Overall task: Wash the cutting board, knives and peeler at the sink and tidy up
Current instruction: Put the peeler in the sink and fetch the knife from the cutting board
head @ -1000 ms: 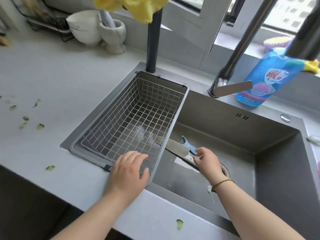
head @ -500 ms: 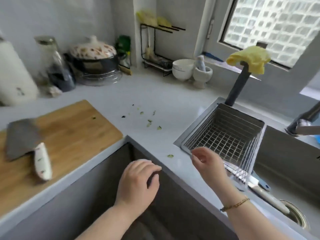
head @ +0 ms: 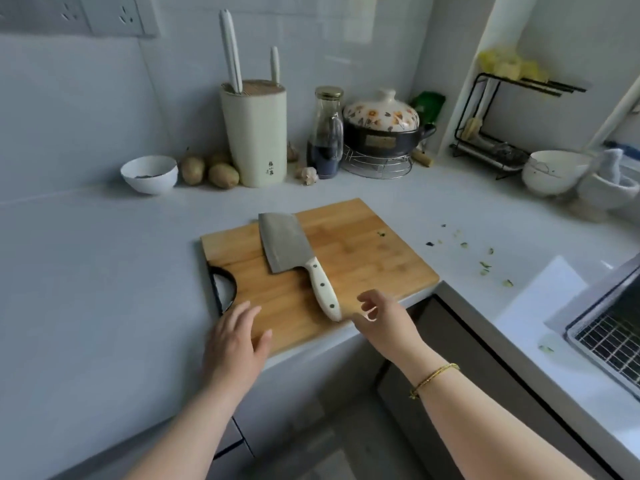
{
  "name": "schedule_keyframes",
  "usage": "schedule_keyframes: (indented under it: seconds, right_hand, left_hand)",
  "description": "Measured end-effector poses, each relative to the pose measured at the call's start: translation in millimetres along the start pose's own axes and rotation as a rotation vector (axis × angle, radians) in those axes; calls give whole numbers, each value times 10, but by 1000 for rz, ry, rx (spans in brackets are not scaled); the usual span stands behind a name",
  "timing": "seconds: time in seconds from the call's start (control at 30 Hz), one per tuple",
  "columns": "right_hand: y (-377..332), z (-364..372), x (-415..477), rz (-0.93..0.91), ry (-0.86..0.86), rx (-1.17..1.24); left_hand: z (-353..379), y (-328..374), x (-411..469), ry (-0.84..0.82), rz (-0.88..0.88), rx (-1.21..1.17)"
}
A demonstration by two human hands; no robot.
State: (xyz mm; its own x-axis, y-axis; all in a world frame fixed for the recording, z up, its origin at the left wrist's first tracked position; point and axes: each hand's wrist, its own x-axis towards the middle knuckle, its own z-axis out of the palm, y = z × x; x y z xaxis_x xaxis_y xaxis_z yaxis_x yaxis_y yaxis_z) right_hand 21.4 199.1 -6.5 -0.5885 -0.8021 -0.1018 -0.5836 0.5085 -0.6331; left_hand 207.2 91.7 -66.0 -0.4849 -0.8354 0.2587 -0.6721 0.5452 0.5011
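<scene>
A wooden cutting board [head: 363, 258] lies on the grey counter, its near edge at the counter's front. A cleaver [head: 284, 244] with a white riveted handle lies flat on it, handle pointing toward me. My left hand [head: 239, 337] hovers with spread fingers over the board's near left corner. My right hand [head: 384, 315] is just right of the cleaver handle's end, fingers loosely curled, holding nothing. The sink's wire basket [head: 613, 337] shows at the right edge. The sink bowl, the other knife and the peeler are out of view.
A cream knife block [head: 254, 133] with white handles stands at the back wall, with potatoes [head: 223, 174], a white bowl [head: 149, 174], a glass bottle [head: 325, 133] and a lidded pot [head: 381, 129]. Green scraps [head: 485, 265] dot the counter. Bowls and a mortar [head: 609, 183] sit far right.
The view has swung left from the sink to the cutting board. Both hands left the sink and basket and now reach over the board, the right near the cleaver handle.
</scene>
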Motion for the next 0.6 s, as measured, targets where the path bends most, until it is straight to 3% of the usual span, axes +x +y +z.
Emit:
schedule_keyframes:
  seconds: [0.2, 0.6]
  right_hand:
    - [-300, 184, 321, 64, -20, -78]
    - [-691, 381, 864, 181, -162, -252]
  left_hand:
    - [95, -118, 102, 39, 94, 104]
    - [110, -158, 123, 62, 80, 115]
